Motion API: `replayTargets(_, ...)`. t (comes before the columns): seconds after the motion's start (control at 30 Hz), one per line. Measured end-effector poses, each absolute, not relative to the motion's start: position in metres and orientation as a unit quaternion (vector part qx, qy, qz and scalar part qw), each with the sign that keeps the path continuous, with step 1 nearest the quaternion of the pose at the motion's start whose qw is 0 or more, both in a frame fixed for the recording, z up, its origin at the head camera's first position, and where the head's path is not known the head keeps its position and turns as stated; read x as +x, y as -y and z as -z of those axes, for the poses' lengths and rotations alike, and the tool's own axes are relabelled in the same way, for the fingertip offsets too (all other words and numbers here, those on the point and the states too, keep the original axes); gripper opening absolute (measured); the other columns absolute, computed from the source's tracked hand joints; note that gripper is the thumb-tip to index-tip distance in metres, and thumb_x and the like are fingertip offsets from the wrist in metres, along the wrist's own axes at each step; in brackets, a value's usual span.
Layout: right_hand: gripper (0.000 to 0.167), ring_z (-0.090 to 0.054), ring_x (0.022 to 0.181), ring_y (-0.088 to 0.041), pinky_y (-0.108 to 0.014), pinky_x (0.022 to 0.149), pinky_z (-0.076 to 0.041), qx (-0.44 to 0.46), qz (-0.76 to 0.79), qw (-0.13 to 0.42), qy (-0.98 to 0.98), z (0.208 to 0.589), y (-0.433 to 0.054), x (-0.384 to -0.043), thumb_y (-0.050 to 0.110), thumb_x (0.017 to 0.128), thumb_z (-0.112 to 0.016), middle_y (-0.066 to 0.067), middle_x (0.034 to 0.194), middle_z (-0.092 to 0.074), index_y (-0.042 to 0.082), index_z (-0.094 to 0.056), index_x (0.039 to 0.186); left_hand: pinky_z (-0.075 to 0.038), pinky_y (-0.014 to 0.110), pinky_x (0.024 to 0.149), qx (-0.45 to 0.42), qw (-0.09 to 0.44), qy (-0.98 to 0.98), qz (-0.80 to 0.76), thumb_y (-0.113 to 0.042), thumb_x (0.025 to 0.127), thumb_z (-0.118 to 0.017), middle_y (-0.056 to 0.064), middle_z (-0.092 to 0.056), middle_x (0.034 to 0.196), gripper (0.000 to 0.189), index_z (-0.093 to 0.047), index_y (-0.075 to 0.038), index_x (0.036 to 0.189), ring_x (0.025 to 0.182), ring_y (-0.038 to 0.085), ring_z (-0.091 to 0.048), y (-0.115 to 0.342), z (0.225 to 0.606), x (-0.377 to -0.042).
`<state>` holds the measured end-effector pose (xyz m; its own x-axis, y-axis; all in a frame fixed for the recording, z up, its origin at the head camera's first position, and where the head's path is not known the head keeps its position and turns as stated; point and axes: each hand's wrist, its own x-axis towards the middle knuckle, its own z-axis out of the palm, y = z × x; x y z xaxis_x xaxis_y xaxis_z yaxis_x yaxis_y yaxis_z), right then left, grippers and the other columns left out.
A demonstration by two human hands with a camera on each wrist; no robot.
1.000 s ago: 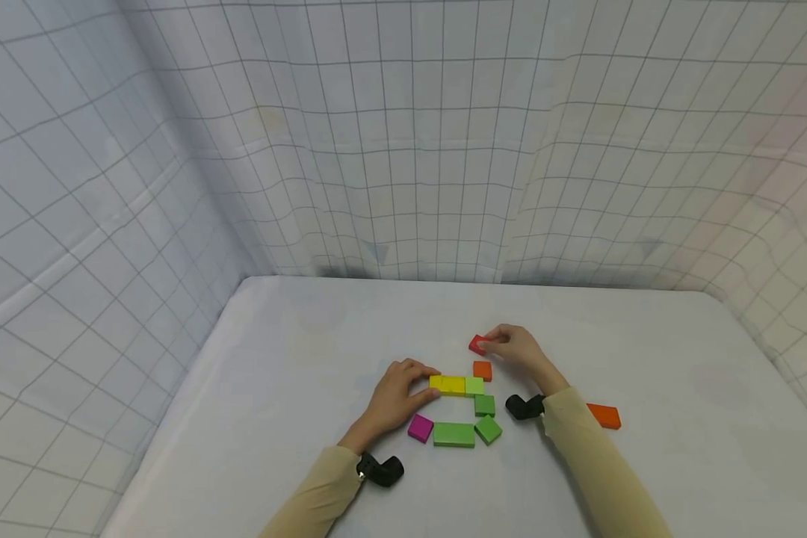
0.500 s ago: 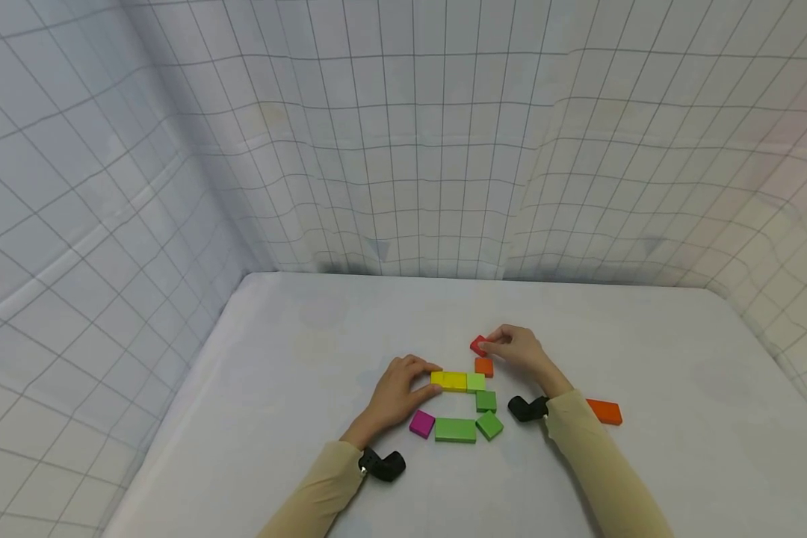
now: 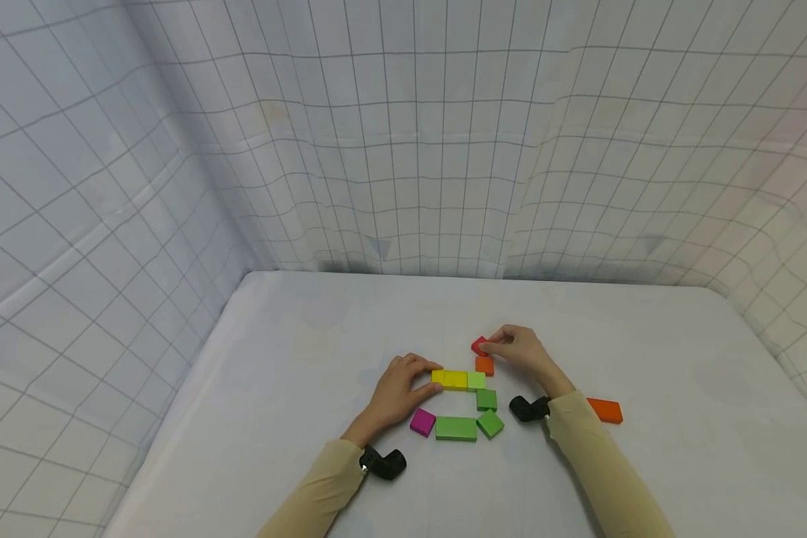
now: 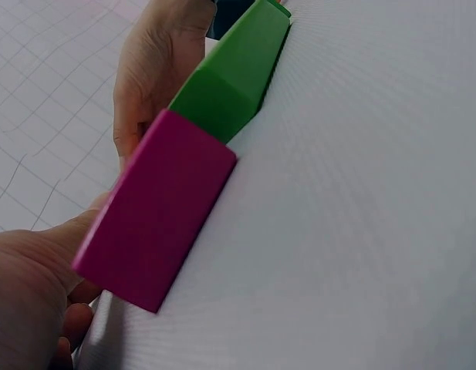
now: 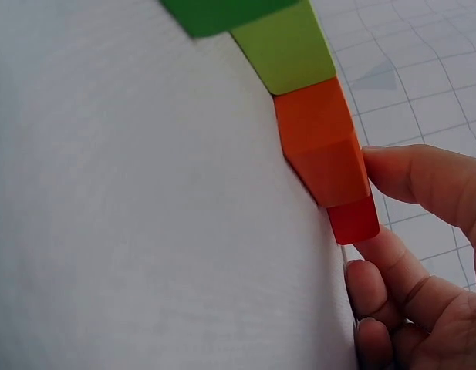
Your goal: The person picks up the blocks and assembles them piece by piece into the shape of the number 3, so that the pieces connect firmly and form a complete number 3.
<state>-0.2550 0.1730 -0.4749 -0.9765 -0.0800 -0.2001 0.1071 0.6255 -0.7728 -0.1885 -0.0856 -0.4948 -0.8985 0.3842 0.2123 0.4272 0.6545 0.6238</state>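
Note:
In the head view my right hand (image 3: 521,351) pinches a small red block (image 3: 480,346) between thumb and fingers, turned at an angle just behind an orange block (image 3: 484,366). My left hand (image 3: 395,390) holds the left end of the yellow blocks (image 3: 453,380) with thumb and forefinger. A light green block (image 3: 476,381) adjoins the yellow ones on the right. Below it lie a green square block (image 3: 486,400), a tilted green block (image 3: 490,424), a long green block (image 3: 456,429) and a magenta block (image 3: 422,422). The right wrist view shows the red block (image 5: 355,221) partly behind the orange one.
A longer orange block (image 3: 605,410) lies beside the right forearm, which partly covers it. All of this is on a white-covered table (image 3: 350,314). Grid-patterned curtains (image 3: 403,149) close off its back and sides. Black wrist cameras (image 3: 385,464) project near the blocks.
The red block has come slightly nearer the orange block in my right hand. My left hand stays at the yellow blocks. The head view has shifted a little.

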Motion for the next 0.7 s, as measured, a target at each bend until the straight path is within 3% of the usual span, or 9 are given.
replayTargets(0.47,0.035,-0.05,0.08,-0.022,-0.03,0.067,-0.039,-0.003,0.442,0.107,-0.891,0.473,-0.175,-0.253,0.037,0.08,-0.075,-0.006,0.084,-0.06,0.006,-0.065,0.093,-0.039,0.033,0.082,-0.226,0.033,0.909,0.35,-0.033,0.089,-0.068,-0.003,-0.058,0.111,0.031,-0.067,-0.019,0.117,0.096,0.015,-0.047,0.086,0.498,-0.189)
replayTargets(0.57,0.042,-0.05,0.084,-0.024,-0.032,0.071,-0.041,-0.004,0.443,0.118,-0.889,0.471,-0.177,-0.254,0.043,0.082,-0.072,-0.007,0.09,-0.061,0.005,-0.065,0.1,-0.039,0.033,0.082,-0.223,0.032,0.91,0.348,-0.033,0.089,-0.068,-0.003,-0.058,0.111,0.031,-0.067,-0.019,0.117,0.095,0.015,-0.046,0.086,0.498,-0.19)
replayTargets(0.7,0.058,-0.049,0.1,-0.028,-0.043,0.086,-0.04,-0.016,0.448,0.157,-0.88,0.463,-0.184,-0.256,0.053,0.086,-0.063,-0.011,0.11,-0.059,0.004,-0.061,0.116,-0.039,0.034,0.083,-0.22,0.031,0.912,0.345,-0.033,0.088,-0.068,-0.003,-0.058,0.111,0.032,-0.067,-0.019,0.117,0.096,0.015,-0.047,0.085,0.498,-0.189)
